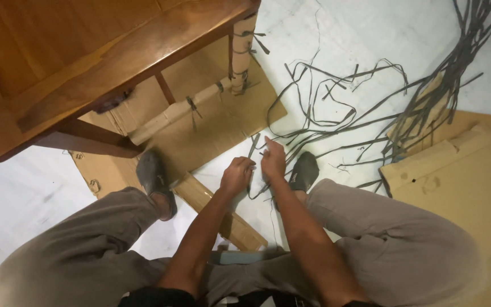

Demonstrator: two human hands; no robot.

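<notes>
Both hands meet low in the middle, just above the floor (359,34). The left hand (237,175) is curled into a loose fist, and it grips a thin dark strap (252,149) that sticks up out of it. The right hand (273,160) is right beside it, almost touching. Its fingers are bent and pinched around the same strap, with one finger pointing up. The strap hangs down between the two hands and runs to the floor between the knees.

Two dark shoes sit on each side of the hands, the left shoe (155,181) on brown cardboard (211,131) and the right shoe (304,170) on the white floor. More dark straps (370,113) lie in a messy pile to the right, well apart from the hands. A wooden table (86,51) stands at the top left. Its leg (243,51) is wrapped in cardboard and tied with straps. Another cardboard sheet (456,176) lies at the right.
</notes>
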